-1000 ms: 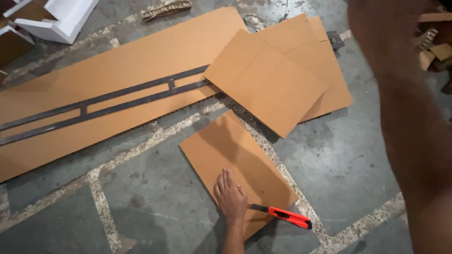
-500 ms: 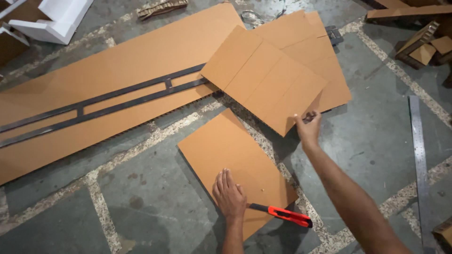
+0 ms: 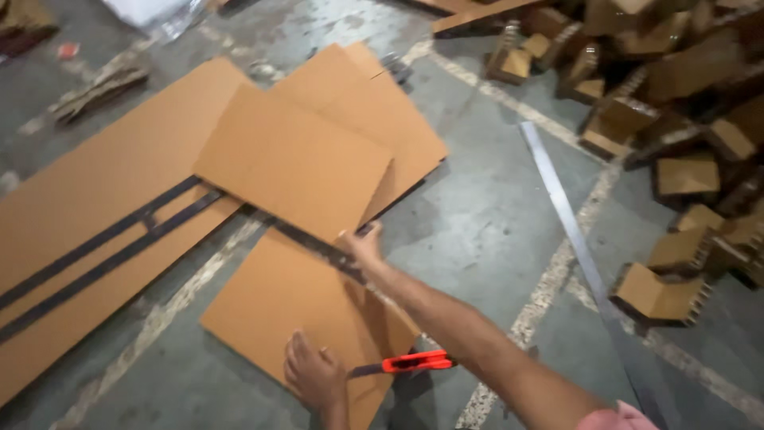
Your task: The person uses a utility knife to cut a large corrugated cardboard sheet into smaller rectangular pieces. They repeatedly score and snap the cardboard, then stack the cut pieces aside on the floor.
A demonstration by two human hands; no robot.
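The square cardboard sheet (image 3: pixel 298 163), lying across a long board on the concrete floor (image 3: pixel 485 215), is pinched at its near corner by the right hand (image 3: pixel 362 247), while the left hand (image 3: pixel 314 374) presses flat, fingers spread, on a lower cardboard piece (image 3: pixel 286 302) beside an orange utility knife (image 3: pixel 410 363).
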